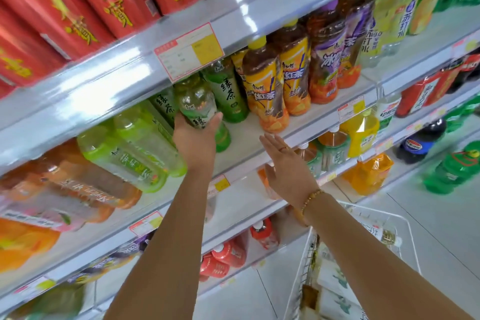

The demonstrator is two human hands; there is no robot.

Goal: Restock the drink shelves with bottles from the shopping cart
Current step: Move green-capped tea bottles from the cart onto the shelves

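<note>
My left hand [194,138] grips a green tea bottle [198,105] from below and holds it on the white drink shelf [246,138], among other green tea bottles [228,91]. My right hand [285,163] hovers flat, fingers straight, just in front of the shelf's edge and holds nothing; it wears a ring and a bead bracelet. The white wire shopping cart [311,254] sits at the bottom right, below my right forearm, with bottles [381,234] lying inside.
Yellow-labelled iced tea bottles [270,86] and purple-labelled ones [330,54] stand right of the green tea. Red cans [78,2] fill the shelf above. Pale green bottles [135,148] stand to the left. Lower shelves hold orange, red and dark bottles.
</note>
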